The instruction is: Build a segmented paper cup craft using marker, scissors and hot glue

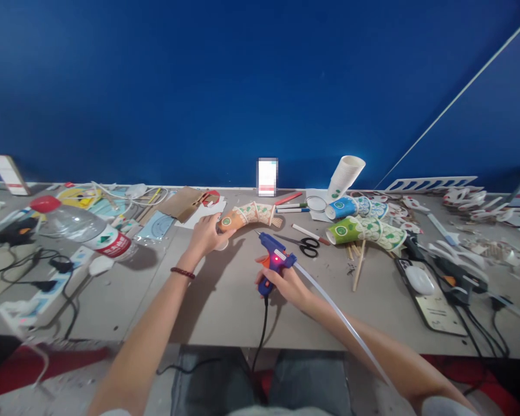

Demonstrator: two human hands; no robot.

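Beyond right hand [286, 282], cup chain [252, 214], end in left hand [207, 236]

Smooth plastic glue gun [277, 254], matt paper cups [247, 214]

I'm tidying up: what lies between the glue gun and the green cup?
The head view shows scissors and a marker between the glue gun and green cup.

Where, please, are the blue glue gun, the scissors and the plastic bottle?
Blue glue gun [274, 251], head view: on its body.
Scissors [304, 245], head view: on the black handles.
Plastic bottle [86, 230], head view: on its clear side.
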